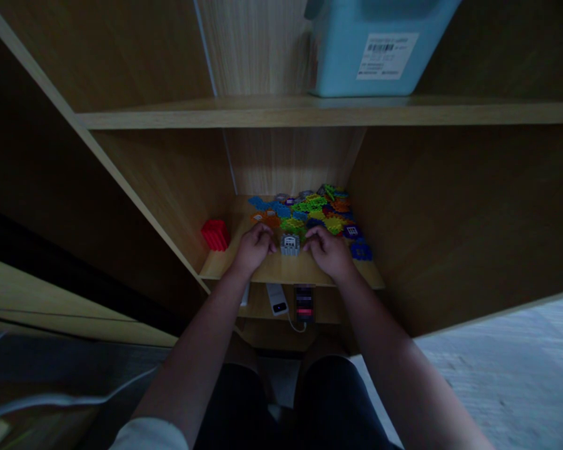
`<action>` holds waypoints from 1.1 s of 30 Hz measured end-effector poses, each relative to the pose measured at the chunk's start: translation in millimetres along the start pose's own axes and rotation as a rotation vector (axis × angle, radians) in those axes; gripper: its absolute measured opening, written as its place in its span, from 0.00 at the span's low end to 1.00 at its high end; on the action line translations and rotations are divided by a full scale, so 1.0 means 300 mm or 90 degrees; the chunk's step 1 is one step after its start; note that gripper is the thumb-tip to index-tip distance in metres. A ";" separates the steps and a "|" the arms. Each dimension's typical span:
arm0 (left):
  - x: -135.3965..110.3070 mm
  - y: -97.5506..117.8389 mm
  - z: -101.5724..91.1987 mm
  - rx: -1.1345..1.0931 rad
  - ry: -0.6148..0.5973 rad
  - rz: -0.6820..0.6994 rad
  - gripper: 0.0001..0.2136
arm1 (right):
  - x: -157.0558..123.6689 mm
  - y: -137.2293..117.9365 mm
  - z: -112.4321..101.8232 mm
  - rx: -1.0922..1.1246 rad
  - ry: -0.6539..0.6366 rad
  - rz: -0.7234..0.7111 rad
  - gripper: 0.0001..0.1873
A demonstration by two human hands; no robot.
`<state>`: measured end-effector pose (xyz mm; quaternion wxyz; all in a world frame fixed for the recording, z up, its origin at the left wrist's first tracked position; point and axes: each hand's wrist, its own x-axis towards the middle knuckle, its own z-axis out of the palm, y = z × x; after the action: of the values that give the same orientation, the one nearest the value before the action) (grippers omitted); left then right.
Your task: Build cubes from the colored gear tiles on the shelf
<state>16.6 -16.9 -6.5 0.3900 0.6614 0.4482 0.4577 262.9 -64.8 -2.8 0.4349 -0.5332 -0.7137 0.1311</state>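
A small stack of grey plastic building pieces (289,244) stands on the middle shelf, between my two hands. My left hand (256,245) is just to its left, fingers loosely bent and thumb apart from them, holding nothing that I can see. On the other side my right hand (327,251) is also bent and open, its fingertips close to the grey stack but apart from it. Behind the hands lies a loose pile of colourful plastic pieces (309,204) in blue, green, yellow and orange. A red stack of pieces (216,235) stands at the shelf's left side.
A light blue bin (370,56) with a label stands on the upper shelf (263,117). Below the middle shelf (276,272) lie a white power bank (276,299) and a phone (304,303), joined by a cable. Dark blue pieces (361,250) lie near the right wall.
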 end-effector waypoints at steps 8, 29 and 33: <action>0.000 0.001 0.008 0.045 -0.035 -0.006 0.04 | 0.005 0.012 0.013 0.002 -0.061 0.029 0.12; -0.004 0.003 0.010 0.032 -0.027 0.001 0.04 | 0.003 0.019 0.018 0.034 -0.073 0.018 0.14; -0.005 0.006 0.011 0.016 -0.029 0.005 0.05 | 0.001 0.012 0.015 0.044 -0.070 0.023 0.13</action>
<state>20.0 -19.2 -6.3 0.3899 0.6784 0.4423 0.4383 261.8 -61.9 -7.6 0.4106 -0.5227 -0.7220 0.1923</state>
